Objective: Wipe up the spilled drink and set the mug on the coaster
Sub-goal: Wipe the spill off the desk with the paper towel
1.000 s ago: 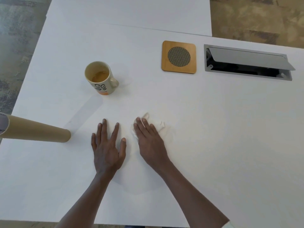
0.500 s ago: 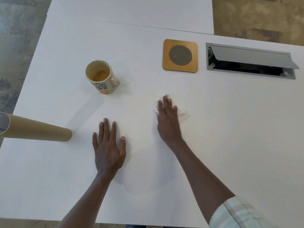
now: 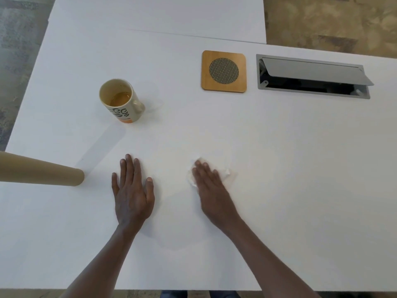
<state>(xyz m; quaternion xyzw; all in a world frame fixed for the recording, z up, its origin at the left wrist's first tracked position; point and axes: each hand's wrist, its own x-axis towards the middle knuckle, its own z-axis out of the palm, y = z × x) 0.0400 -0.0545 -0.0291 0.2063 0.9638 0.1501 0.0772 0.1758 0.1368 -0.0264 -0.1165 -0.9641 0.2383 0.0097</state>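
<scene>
A cream mug (image 3: 121, 101) with dark and orange print stands upright at the left of the white table (image 3: 279, 168), some amber drink in it. The square wooden coaster (image 3: 224, 71) with a round mesh centre lies far right of it. My right hand (image 3: 211, 186) presses flat on a crumpled white paper towel (image 3: 226, 172), which shows at its fingertips and sides. My left hand (image 3: 132, 190) rests flat on the table, fingers spread, holding nothing. A faint wet patch (image 3: 156, 105) glistens just right of the mug.
A brown cardboard tube (image 3: 40, 173) lies at the left edge, pointing toward my left hand. A metal cable hatch (image 3: 313, 75) with its lid raised is set into the table right of the coaster. A second white table (image 3: 161, 16) abuts behind.
My right hand swept the paper towel away from me and to the right, then pulled it back toward me. The left hand, mug and coaster stayed put.
</scene>
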